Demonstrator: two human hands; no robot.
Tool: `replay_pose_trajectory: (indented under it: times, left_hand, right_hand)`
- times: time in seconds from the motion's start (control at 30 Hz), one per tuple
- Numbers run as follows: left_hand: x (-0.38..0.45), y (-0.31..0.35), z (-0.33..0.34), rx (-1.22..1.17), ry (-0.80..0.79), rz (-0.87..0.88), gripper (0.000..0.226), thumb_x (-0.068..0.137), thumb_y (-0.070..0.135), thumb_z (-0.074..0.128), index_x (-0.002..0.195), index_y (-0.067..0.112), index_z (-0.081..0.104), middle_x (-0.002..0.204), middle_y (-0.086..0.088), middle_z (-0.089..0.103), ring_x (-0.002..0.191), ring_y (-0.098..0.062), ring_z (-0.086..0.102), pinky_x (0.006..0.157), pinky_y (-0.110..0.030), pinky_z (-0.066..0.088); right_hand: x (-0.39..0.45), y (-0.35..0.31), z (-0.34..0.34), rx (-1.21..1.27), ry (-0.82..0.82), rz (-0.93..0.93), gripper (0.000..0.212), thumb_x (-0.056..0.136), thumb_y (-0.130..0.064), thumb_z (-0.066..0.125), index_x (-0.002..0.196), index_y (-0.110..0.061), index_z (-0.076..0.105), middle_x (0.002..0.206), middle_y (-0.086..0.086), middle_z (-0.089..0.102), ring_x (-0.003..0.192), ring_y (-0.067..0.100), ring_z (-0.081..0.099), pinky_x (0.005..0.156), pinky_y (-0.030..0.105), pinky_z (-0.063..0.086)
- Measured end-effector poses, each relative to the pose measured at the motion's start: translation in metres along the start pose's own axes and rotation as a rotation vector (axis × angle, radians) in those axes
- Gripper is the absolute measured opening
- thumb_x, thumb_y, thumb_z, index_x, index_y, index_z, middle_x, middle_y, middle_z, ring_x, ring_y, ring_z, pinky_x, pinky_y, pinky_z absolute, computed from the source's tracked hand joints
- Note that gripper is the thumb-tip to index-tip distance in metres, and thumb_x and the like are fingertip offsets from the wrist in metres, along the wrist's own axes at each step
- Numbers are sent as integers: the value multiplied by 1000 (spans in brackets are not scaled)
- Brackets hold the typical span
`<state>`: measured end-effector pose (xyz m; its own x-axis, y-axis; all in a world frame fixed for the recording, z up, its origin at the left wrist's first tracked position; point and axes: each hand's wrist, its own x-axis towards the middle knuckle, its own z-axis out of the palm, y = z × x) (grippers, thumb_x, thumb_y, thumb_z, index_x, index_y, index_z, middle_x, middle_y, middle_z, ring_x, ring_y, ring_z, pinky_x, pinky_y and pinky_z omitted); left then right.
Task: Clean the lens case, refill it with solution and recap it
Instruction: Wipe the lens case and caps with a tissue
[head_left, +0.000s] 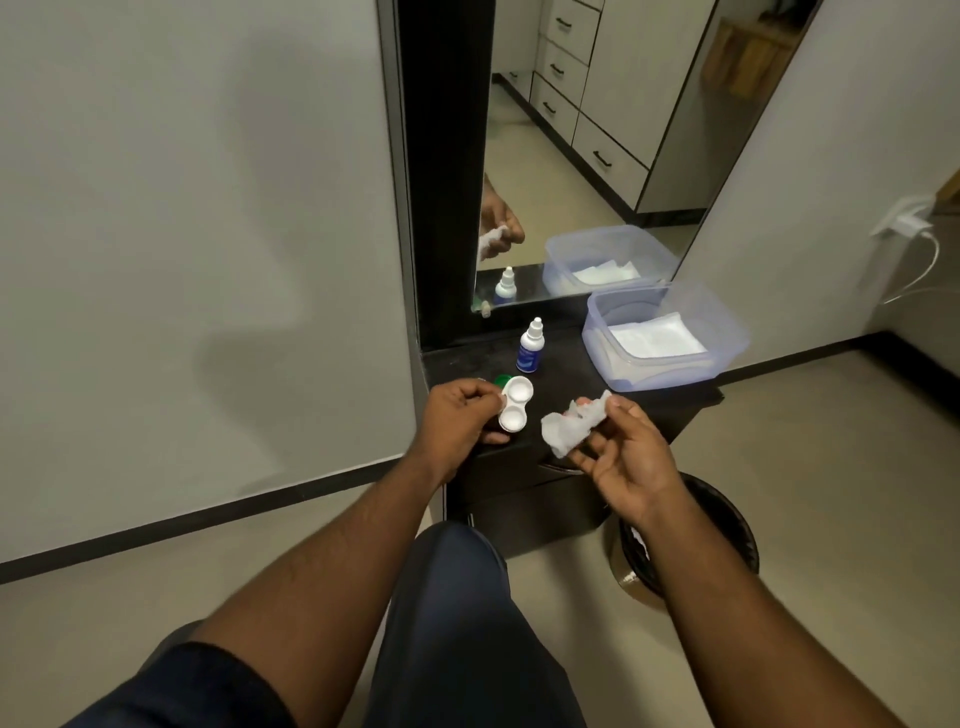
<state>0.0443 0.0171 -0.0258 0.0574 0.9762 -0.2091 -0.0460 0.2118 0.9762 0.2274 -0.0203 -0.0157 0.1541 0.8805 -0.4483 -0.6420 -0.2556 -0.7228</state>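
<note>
The right hand (621, 454) pinches a crumpled white tissue (571, 423) above the dark shelf (561, 379), and the left hand (457, 418) pinches the white, two-welled plastic case (150, 410) by its edge, both wells uncapped. A green cap (502, 381) lies just behind the case. Farther back stand a small white dropper bottle (531, 347) and a translucent tub (665, 338) of folded tissues.
</note>
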Motion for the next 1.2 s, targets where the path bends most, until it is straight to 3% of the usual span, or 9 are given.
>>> replay_pose_trajectory:
  times: [0.13, 0.23, 0.33, 0.47, 0.6, 0.83, 0.97, 1.07, 1.2]
  left_hand:
    - [-2, 0, 2, -2, 8, 7, 11, 88, 7, 62, 95, 3, 69, 92, -9, 70, 79, -20, 70, 67, -35, 60]
    - [-6, -4, 4, 61, 40, 114, 12, 84, 10, 68, 94, 9, 73, 94, -3, 71, 86, -14, 69, 76, -26, 58]
    - [-10, -6, 4, 145, 51, 177, 14, 83, 13, 69, 96, 14, 75, 94, 3, 72, 85, -6, 67, 75, -13, 52]
    - [-16, -5, 5, 126, 34, 170, 15, 87, 13, 65, 99, 12, 74, 84, -3, 73, 69, -10, 64, 66, -17, 54]
    - [-17, -1, 3, -15, 15, 64, 18, 91, 18, 60, 98, 8, 73, 86, -17, 70, 68, -16, 60, 56, -24, 52]
    - [-17, 3, 2, -260, 75, -150, 22, 81, 0, 70, 101, 2, 60, 87, -16, 71, 64, -19, 66, 57, -25, 58]
    - [-18, 9, 0, -355, -107, -369, 25, 84, 5, 67, 105, -7, 64, 96, -23, 70, 74, -25, 70, 67, -30, 61]
    - [-17, 11, 0, -437, -117, -379, 33, 83, 4, 67, 112, -11, 60, 104, -23, 68, 83, -28, 69, 68, -32, 61]
    - [-13, 12, -4, -431, -21, -340, 24, 81, -3, 67, 103, -12, 61, 101, -20, 69, 87, -24, 69, 71, -30, 60]
  right_hand:
    - [2, 9, 23, -263, 40, -78, 11, 94, -9, 50, 88, -14, 58, 82, 11, 59, 68, 21, 59, 63, 33, 52]
    - [9, 18, 36, -445, 105, -98, 13, 91, -7, 53, 83, -15, 59, 92, 15, 64, 76, 23, 60, 65, 34, 53]
    - [16, 22, 44, -362, 192, -77, 15, 90, -5, 53, 82, -16, 60, 101, 15, 64, 85, 27, 62, 69, 36, 54]
    - [11, 25, 48, -345, 153, -57, 13, 90, -5, 53, 86, -14, 61, 99, 13, 64, 87, 27, 64, 69, 35, 54]
    - [1, 25, 46, -461, 102, -231, 11, 88, -7, 59, 83, -16, 62, 94, 8, 69, 89, 22, 67, 79, 35, 55]
    - [-7, 35, 40, -521, -43, -412, 14, 89, -7, 59, 80, -18, 60, 82, 2, 70, 74, 9, 67, 66, 22, 52]
    - [-10, 33, 40, -501, -109, -486, 12, 88, -4, 59, 82, -14, 60, 80, 6, 68, 70, 7, 66, 63, 20, 53]
    - [-9, 29, 43, -455, -128, -522, 13, 88, -1, 59, 81, -13, 60, 78, 4, 68, 69, 6, 65, 63, 18, 52]
    - [1, 27, 35, -521, 63, -499, 9, 89, -8, 61, 85, -16, 62, 88, 4, 68, 78, 8, 64, 70, 24, 52]
